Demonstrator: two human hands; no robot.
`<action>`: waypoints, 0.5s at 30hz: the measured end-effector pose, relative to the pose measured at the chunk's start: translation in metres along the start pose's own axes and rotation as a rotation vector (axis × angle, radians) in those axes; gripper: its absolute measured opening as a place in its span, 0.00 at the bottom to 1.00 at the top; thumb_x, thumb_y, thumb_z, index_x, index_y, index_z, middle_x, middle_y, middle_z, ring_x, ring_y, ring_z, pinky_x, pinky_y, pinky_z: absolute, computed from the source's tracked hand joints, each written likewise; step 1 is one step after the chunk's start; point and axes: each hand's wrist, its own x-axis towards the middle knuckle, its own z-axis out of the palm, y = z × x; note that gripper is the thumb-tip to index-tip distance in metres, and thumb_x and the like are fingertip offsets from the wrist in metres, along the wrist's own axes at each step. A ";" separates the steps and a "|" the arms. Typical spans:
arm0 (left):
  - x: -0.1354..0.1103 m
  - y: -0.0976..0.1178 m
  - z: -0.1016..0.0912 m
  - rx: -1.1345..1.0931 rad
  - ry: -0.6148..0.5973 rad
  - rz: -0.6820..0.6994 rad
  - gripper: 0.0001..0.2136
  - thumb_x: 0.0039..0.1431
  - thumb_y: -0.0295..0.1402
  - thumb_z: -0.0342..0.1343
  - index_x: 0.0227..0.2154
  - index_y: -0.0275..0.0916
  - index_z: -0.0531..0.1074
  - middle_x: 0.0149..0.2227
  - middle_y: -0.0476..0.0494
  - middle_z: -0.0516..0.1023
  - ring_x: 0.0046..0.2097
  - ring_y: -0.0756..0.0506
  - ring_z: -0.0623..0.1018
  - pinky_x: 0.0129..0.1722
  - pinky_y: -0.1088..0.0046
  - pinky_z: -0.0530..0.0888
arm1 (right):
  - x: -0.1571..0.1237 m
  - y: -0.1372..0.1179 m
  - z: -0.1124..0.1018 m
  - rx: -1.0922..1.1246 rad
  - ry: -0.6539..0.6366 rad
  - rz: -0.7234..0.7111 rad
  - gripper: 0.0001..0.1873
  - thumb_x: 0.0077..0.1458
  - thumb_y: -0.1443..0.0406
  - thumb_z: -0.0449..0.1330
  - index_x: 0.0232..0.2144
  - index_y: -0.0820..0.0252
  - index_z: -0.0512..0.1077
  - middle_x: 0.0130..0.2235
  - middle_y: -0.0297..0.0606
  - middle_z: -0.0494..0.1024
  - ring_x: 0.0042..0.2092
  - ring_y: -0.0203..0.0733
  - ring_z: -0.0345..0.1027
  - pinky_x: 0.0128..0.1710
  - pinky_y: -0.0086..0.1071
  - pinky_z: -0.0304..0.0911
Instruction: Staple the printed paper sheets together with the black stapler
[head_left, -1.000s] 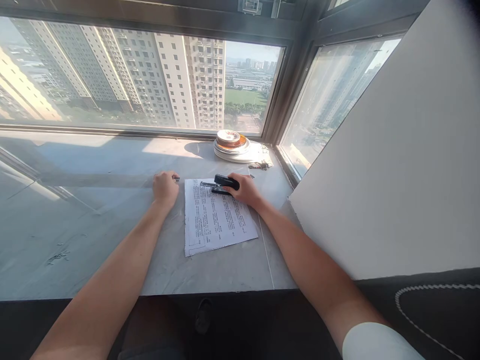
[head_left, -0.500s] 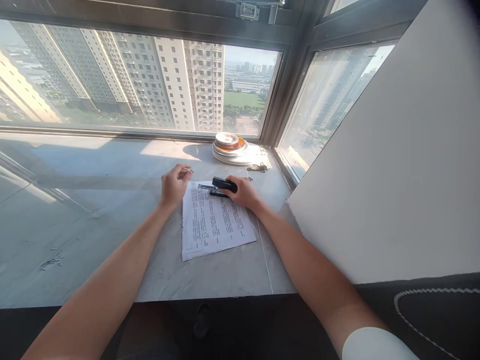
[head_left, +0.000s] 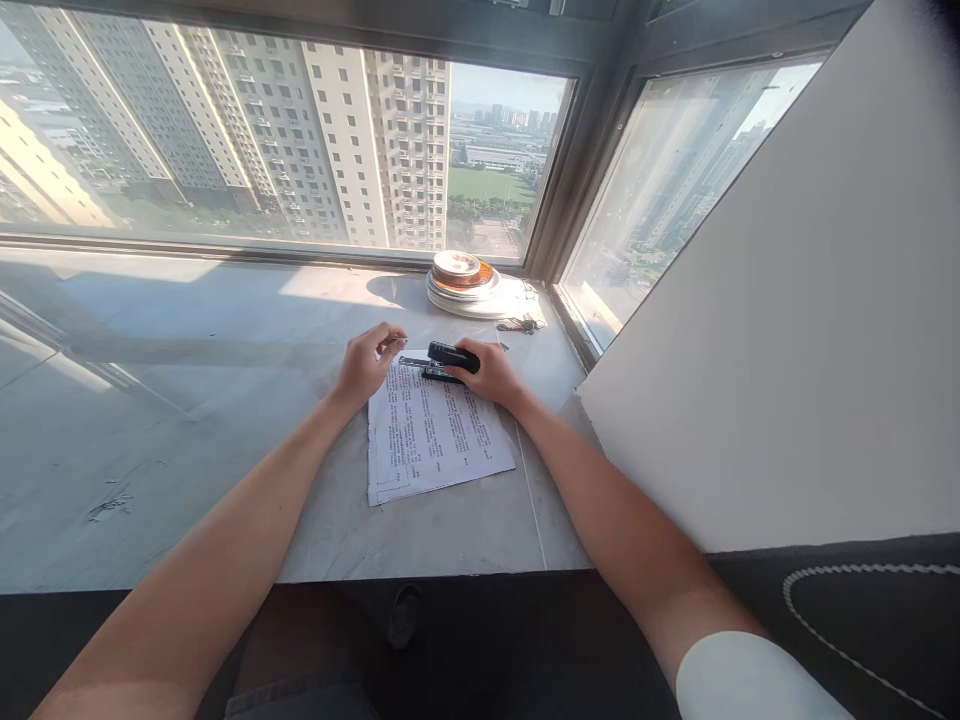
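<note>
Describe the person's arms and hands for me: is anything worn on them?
Both forearms are bare, and no gloves show. The left hand and right hand carry no watch or bracelet that I can make out; rings are too small to tell. A white short sleeve covers the right upper arm.

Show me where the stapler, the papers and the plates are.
stapler (head_left: 452, 357), head view, black top.
papers (head_left: 435, 440), head view, middle of the top sheet.
plates (head_left: 466, 293), head view, white rim.
</note>
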 end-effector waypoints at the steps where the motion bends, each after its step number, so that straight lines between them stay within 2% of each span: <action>1: 0.000 0.000 0.000 -0.005 -0.009 0.011 0.06 0.66 0.35 0.56 0.39 0.41 0.77 0.36 0.45 0.81 0.35 0.46 0.78 0.39 0.69 0.74 | 0.000 0.000 0.000 0.005 -0.001 -0.001 0.14 0.59 0.55 0.67 0.42 0.56 0.76 0.38 0.37 0.82 0.39 0.44 0.73 0.41 0.34 0.63; 4: -0.001 0.000 0.002 -0.029 -0.074 0.020 0.07 0.65 0.36 0.58 0.40 0.41 0.79 0.39 0.44 0.81 0.39 0.45 0.79 0.42 0.67 0.75 | 0.000 0.001 0.000 0.016 0.003 -0.005 0.14 0.58 0.55 0.67 0.42 0.56 0.76 0.38 0.37 0.82 0.38 0.43 0.73 0.41 0.34 0.63; 9: -0.003 -0.004 0.005 -0.004 -0.198 -0.067 0.13 0.63 0.41 0.61 0.48 0.44 0.80 0.42 0.43 0.83 0.46 0.40 0.79 0.47 0.64 0.75 | 0.000 0.000 -0.001 0.027 -0.010 0.004 0.13 0.58 0.56 0.67 0.41 0.56 0.76 0.38 0.37 0.82 0.39 0.44 0.73 0.41 0.34 0.63; 15: -0.002 -0.009 0.007 0.047 -0.254 -0.097 0.12 0.64 0.38 0.58 0.46 0.42 0.80 0.43 0.42 0.81 0.49 0.38 0.77 0.51 0.61 0.73 | 0.001 -0.003 -0.002 0.008 -0.020 0.015 0.12 0.57 0.57 0.67 0.40 0.56 0.76 0.37 0.36 0.81 0.38 0.44 0.72 0.42 0.34 0.62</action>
